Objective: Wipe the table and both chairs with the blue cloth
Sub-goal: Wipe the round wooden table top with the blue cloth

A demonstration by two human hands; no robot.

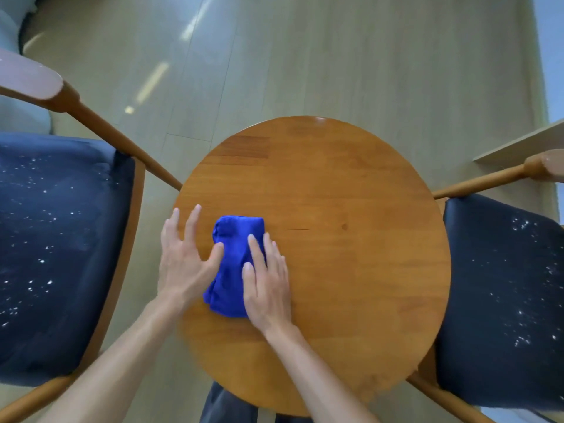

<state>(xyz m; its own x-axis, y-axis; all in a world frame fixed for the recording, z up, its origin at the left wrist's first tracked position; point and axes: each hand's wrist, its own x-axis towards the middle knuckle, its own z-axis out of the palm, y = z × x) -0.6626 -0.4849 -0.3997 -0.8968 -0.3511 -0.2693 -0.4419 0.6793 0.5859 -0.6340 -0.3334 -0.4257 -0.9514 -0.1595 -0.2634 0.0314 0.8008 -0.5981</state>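
A folded blue cloth (233,264) lies on the left part of the round wooden table (351,239). My right hand (267,282) lies flat on the cloth's right side, fingers straight. My left hand (183,254) rests on the table with spread fingers, its thumb touching the cloth's left edge. One chair with a dark blue seat (58,254) stands to the left, a second chair (500,300) to the right. Both seats carry white specks.
Pale wood flooring (335,56) stretches beyond the table. Wooden armrests of the left chair (100,126) and the right chair (494,178) reach toward the table's edge. A light shelf edge (525,141) shows at the right. My dark trousers (225,404) are below the table.
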